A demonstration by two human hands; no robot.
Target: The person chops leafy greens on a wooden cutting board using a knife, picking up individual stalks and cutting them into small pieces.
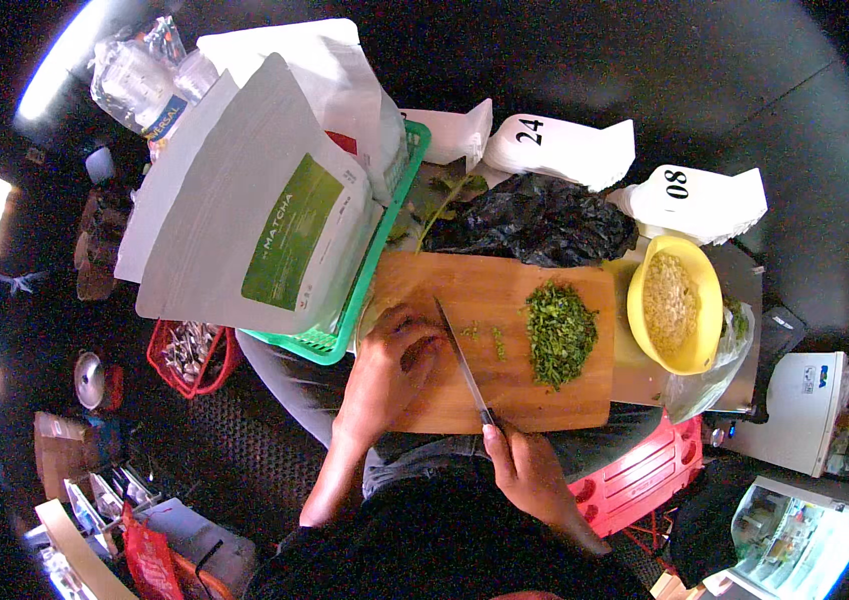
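My right hand [526, 465] grips the handle of a kitchen knife [467, 367] at the near edge of a wooden cutting board [469, 281]. The blade slants away to the left over the board. Beside the blade's tip, my left hand [398, 349] rests at the board's left end with fingers curled; whether it holds anything is hidden in shadow. A pile of chopped green herbs [563, 335] lies on the right half. Smaller green scraps [499, 343] are scattered between pile and blade.
Behind the board sit a crumpled black plastic bag [537, 217] and a leafy stem [441, 210]. On the right stands a yellow bowl [638, 292] of pale, chopped-looking food. A green basket [334, 346] with large pouches [207, 247] borders the left. White numbered cards [567, 146] stand behind.
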